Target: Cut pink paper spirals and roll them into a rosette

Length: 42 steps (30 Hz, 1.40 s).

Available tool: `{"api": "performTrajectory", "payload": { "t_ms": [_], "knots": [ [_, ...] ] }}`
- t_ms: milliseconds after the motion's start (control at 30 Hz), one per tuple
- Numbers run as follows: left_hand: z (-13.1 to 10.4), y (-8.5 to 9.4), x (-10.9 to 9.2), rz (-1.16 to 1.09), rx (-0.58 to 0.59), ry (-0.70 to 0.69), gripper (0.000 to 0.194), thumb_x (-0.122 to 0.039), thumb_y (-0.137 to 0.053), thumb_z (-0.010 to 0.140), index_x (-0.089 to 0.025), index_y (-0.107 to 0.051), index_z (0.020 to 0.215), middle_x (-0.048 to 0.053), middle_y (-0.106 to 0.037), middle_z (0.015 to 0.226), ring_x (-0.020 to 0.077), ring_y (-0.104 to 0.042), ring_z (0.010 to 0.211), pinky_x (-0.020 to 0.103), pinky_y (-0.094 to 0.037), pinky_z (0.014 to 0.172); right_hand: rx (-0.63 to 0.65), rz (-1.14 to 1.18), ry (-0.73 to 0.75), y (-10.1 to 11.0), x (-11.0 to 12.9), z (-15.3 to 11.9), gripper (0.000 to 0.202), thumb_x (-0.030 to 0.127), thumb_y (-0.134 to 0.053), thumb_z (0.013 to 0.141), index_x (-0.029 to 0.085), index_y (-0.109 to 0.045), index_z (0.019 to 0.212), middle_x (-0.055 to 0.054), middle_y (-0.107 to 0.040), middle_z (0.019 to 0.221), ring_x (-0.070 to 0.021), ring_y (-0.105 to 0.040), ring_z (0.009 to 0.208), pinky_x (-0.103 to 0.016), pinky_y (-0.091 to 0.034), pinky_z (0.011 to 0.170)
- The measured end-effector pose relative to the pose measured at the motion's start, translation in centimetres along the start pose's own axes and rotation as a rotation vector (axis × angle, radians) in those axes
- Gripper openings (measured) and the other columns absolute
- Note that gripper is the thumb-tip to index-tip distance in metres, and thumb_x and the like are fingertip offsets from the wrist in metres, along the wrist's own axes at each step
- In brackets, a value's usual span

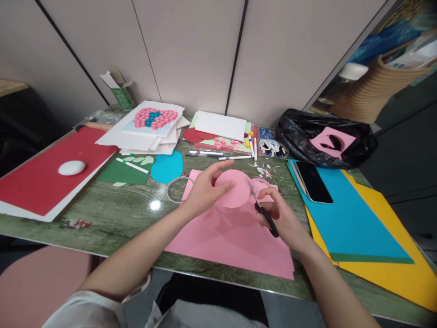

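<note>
A round pink paper disc (234, 189) is pinched at its left side by my left hand (208, 187), thumb on top. In my right hand (278, 216) are scissors (266, 216) with black handles, their blades at the disc's right edge. Below both hands lie larger pink sheets (235, 241) on the green table (126, 228). A curved pink offcut (261, 182) shows just behind the scissors. Left of my left hand, a roll of tape (175, 190) lies partly beside the pink sheet.
Red sheets (51, 168), a white oval object (71, 167) and a blue paper circle (167, 167) lie left. Pens (208, 153) and paper scraps (264, 171) are behind. At right are a phone (313, 182), blue and yellow sheets, and a black bag (297, 141).
</note>
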State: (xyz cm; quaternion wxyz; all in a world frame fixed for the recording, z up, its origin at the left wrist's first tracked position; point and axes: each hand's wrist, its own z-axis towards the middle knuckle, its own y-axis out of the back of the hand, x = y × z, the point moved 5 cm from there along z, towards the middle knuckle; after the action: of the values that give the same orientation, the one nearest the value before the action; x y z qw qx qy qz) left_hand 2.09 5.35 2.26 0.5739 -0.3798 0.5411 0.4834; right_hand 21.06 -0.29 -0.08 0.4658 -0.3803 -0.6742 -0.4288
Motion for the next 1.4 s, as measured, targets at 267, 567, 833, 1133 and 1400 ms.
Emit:
{"api": "performTrajectory", "payload": {
  "t_ms": [267, 567, 833, 1133, 1400],
  "knots": [
    [-0.02, 0.16, -0.04, 0.008, -0.021, 0.003, 0.051, -0.027, -0.064, 0.078, -0.029, -0.051, 0.128, -0.002, -0.05, 0.067, 0.0121, -0.046, 0.06, 0.024, -0.036, 0.053, -0.007, 0.011, -0.012, 0.03, -0.03, -0.11, 0.033, 0.031, -0.063, 0.082, 0.029, -0.033, 0.096, 0.01, -0.044, 0.057, -0.0088, -0.031, 0.051, -0.022, -0.024, 0.048],
    [0.08, 0.47, -0.36, 0.034, -0.055, -0.011, 0.05, -0.027, -0.065, 0.077, -0.026, -0.053, 0.126, -0.002, -0.052, 0.066, 0.0125, -0.047, 0.06, 0.024, -0.037, 0.053, -0.023, -0.016, -0.016, 0.03, -0.17, -0.09, 0.032, 0.031, -0.061, 0.082, 0.029, -0.033, 0.094, 0.01, -0.045, 0.057, -0.0089, -0.032, 0.051, -0.022, -0.024, 0.049],
    [-0.01, 0.59, -0.89, 0.048, -0.097, -0.07, 0.045, -0.026, -0.064, 0.078, -0.024, -0.056, 0.122, 0.005, -0.065, 0.097, 0.0194, -0.062, 0.085, 0.03, -0.05, 0.068, -0.015, -0.039, -0.017, 0.04, -0.17, -0.16, 0.031, 0.032, -0.061, 0.083, 0.029, -0.033, 0.096, 0.01, -0.045, 0.057, -0.0095, -0.036, 0.05, -0.022, -0.025, 0.048],
    [0.06, 0.37, -0.5, 0.039, -0.058, -0.03, 0.052, -0.027, -0.066, 0.077, -0.024, -0.052, 0.127, 0.006, -0.065, 0.109, 0.016, -0.061, 0.08, 0.028, -0.05, 0.068, -0.043, 0.037, -0.003, 0.16, -0.08, -0.08, 0.033, 0.033, -0.064, 0.082, 0.029, -0.033, 0.094, 0.011, -0.041, 0.057, -0.0092, -0.032, 0.048, -0.022, -0.026, 0.047],
    [-0.03, 0.14, -0.47, 0.006, -0.032, -0.066, 0.046, -0.026, -0.066, 0.077, -0.024, -0.056, 0.121, 0.006, -0.062, 0.12, 0.0176, -0.062, 0.09, 0.029, -0.05, 0.073, -0.047, 0.061, -0.007, 0.32, -0.1, 0.07, 0.037, 0.033, -0.067, 0.079, 0.03, -0.034, 0.096, 0.01, -0.042, 0.058, -0.0094, -0.032, 0.048, -0.022, -0.025, 0.046]
  ]
}}
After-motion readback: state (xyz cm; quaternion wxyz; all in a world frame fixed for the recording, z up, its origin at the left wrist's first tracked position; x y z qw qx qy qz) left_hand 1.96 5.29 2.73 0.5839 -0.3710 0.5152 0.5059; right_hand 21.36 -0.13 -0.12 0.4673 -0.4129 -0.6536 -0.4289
